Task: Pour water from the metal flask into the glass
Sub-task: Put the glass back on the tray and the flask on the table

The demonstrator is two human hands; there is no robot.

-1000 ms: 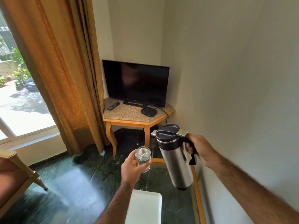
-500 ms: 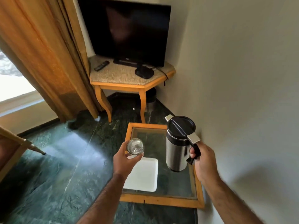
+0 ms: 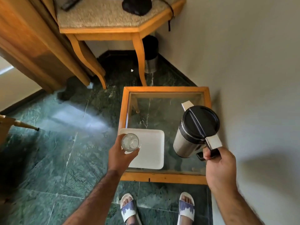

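Metal flask (image 3: 194, 133) hangs upright over the glass-topped table (image 3: 164, 177), lid on, my right hand (image 3: 219, 166) clenched around its black handle. I judge it heavy and smooth-walled; grip at the handle only. My left hand (image 3: 120, 157) clasps the glass (image 3: 130, 142), fragile and slippery, above the white tray (image 3: 151, 153).

My right hand (image 3: 218, 166) covers most of the black handle (image 3: 209, 154) of the steel flask with the black lid (image 3: 194, 132), and my left hand (image 3: 121, 155) hides the lower part of the clear drinking glass (image 3: 130, 142). I cannot tell whether the glass holds water. The top edge cuts off the black remote (image 3: 69, 3) and the black box (image 3: 137, 5) on the wooden corner bench (image 3: 100, 30).
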